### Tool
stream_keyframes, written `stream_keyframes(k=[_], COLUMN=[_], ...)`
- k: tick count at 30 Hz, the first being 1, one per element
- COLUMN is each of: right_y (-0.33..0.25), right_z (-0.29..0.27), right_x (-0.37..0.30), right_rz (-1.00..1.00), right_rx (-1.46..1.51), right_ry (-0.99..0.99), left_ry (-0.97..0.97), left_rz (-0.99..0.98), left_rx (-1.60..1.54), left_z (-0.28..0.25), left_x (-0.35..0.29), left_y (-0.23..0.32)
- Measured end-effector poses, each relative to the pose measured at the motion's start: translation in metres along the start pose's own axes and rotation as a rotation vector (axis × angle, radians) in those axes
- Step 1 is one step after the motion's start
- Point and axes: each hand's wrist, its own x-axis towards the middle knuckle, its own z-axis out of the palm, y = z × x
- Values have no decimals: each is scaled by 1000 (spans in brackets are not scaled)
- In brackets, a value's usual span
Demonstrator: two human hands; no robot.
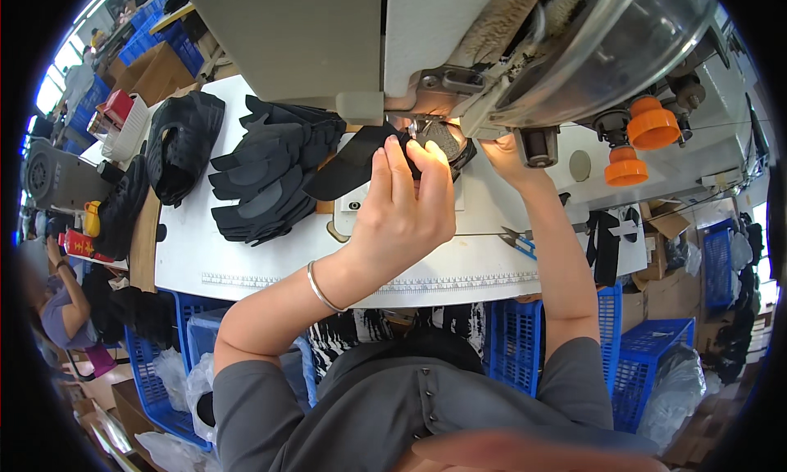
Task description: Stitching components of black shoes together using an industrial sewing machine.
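My left hand [402,201] is at the needle area of a sewing machine [418,124], its fingers bent and pressed on a black shoe piece [352,167]. One flat end of that piece sticks out to the left of my fingers, while the part under the lit presser foot is partly covered. My right hand [507,156] reaches up at the right of the needle, beside the machine head. Its fingertips are hidden behind the machine, so its grip does not show. A pile of cut black shoe pieces [275,165] lies to the left of my left hand.
Black shoes [184,144] stand at the table's left. Blue-handled thread snips [518,242] lie near my right forearm. A ruler strip [369,285] runs along the front edge. Orange cups [653,124] hang on the right. Blue crates [516,341] stand below; another person [70,308] sits far left.
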Motion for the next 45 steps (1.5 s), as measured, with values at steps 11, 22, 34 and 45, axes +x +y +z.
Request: stream_keyframes(k=[11,22,34,45], right_y=[-30,-58,-81,-101], right_z=[-30,-38,-44,-52], right_x=[2,10,3,4], right_rz=[148,-128,-112,-113], right_rx=[-211,-74,-333,-359], right_ry=[-484,-130,-63,-112], left_ry=[53,4,53,-14], left_rz=[-59,-93,-45,-65], left_rx=[-167,-104,-355,-509], left_z=[-2,-10,-4,-15], left_x=[-2,-3,-8,2], left_y=[-14,-8,-44,-42])
